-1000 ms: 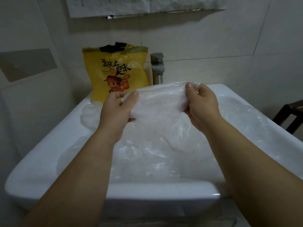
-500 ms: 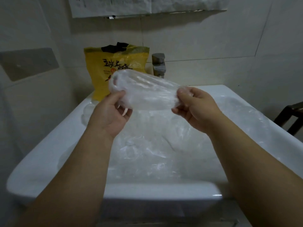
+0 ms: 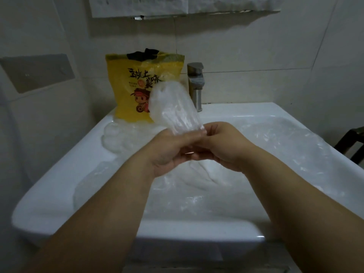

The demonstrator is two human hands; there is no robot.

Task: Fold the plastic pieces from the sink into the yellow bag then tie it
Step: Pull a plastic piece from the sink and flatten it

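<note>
This is a washroom or bathroom. A white ceramic sink fills most of the view, and a single-lever metal faucet stands at the middle of its back edge. The walls are large pale tiles with thin grout lines. A grey rectangular plate sits on the left wall. Part of a dark chair shows beyond the sink's right edge.
</note>
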